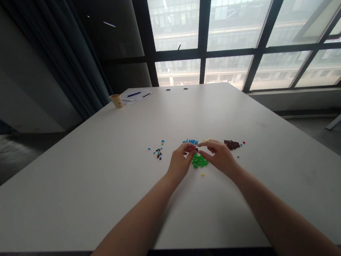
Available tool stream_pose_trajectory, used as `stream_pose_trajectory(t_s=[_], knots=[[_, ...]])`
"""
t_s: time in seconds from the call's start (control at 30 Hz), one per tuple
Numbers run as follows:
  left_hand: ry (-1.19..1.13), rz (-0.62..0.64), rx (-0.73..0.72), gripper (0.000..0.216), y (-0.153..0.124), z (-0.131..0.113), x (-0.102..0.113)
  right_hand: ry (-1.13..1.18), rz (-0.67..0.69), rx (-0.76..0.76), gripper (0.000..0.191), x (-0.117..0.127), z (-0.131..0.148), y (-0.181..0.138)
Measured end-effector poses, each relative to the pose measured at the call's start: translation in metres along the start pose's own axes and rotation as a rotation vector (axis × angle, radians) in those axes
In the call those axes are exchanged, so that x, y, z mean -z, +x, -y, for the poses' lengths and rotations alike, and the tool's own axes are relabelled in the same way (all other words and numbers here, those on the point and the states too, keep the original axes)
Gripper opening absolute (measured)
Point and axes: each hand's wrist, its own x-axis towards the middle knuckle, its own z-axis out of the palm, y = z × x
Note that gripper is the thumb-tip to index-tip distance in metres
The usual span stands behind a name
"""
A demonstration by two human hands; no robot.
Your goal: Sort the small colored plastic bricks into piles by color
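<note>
My left hand (pixel 182 159) and my right hand (pixel 219 154) meet fingertip to fingertip over the middle of a white table (pixel 102 181). Both hands are pinched on a tiny dark piece (pixel 196 149) held between them. Right under the fingertips lies a heap of small green pieces (pixel 199 161). Just behind the hands sit some blue pieces (pixel 190 142), and a single yellow piece (pixel 203 175) lies in front.
A pile of dark brown pieces (pixel 231 144) lies to the right, with tiny red bits beside it. Mixed loose pieces (pixel 159 152) are scattered to the left. At the far left corner stand a paper cup (pixel 117 101) and papers with a pen (pixel 136 95). Large windows rise behind the table.
</note>
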Motion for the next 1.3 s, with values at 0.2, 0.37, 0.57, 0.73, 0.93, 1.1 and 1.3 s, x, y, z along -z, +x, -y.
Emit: stream_pose_trajectory(t_s=[0.2, 0.37, 0.57, 0.73, 0.93, 1.1, 1.3], knots=[[0.010, -0.015, -0.034, 0.012, 0.000, 0.001, 0.001, -0.015, 0.004, 0.021, 0.018, 0.001, 0.002, -0.001], [0.023, -0.017, -0.041, 0.010, 0.000, 0.003, 0.001, 0.000, 0.008, 0.031, 0.018, 0.000, 0.002, -0.001], [0.065, 0.003, -0.080, 0.009, -0.001, 0.003, 0.002, 0.003, 0.070, 0.040, 0.018, 0.002, 0.002, -0.001], [0.078, 0.017, -0.073, 0.007, -0.001, 0.004, 0.002, -0.020, 0.086, 0.051, 0.014, 0.003, 0.002, -0.001], [0.114, 0.046, -0.055, 0.011, 0.000, 0.004, 0.003, -0.078, 0.091, 0.042, 0.011, 0.004, 0.002, 0.002], [0.156, -0.008, -0.067, 0.016, 0.003, 0.008, 0.008, -0.399, 0.002, -0.346, 0.013, 0.053, -0.039, 0.004], [0.191, -0.042, -0.050, 0.017, 0.007, 0.014, 0.010, -0.585, 0.147, -0.946, 0.016, 0.096, -0.105, -0.011]])
